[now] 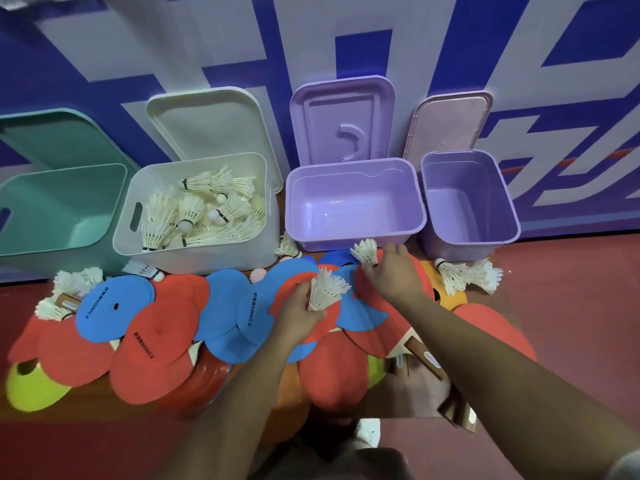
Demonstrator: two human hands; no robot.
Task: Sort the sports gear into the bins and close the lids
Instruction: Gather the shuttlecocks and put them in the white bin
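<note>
Right of the white bin [207,258], your left hand [298,308] grips shuttlecocks [327,292]; your right hand [393,271] pinches another shuttlecock [366,251]. They look featherlight and crushable, so hold them by the cork.

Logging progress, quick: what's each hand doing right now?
Left hand: grips a bunch of shuttlecocks.
Right hand: pinches a single shuttlecock.
</note>
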